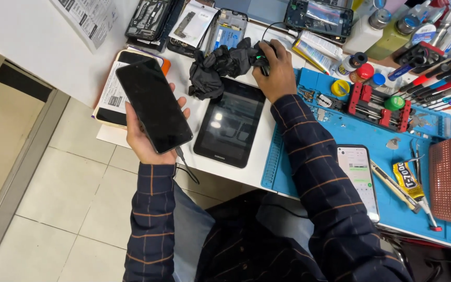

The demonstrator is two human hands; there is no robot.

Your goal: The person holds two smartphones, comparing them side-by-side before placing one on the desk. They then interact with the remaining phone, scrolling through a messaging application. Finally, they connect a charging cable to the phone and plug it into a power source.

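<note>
**Phone in one hand, small black device under the other**

The left hand (pixel 144 137) is wrapped around a black, glossy, flat smartphone (pixel 154 106), holding it screen-up off the near edge of the white worktop (pixel 37 42), with a thin dark cable hanging from its lower end. The right hand (pixel 275 73) is closed over a small black device with a green light (pixel 261 58), which rests on the worktop just beside a crumpled black cloth (pixel 220 68). Between the hands lies a dark tablet (pixel 230 122). To the right, a blue silicone work mat (pixel 392 172) carries a second smartphone with a lit screen (pixel 358 180).
</note>
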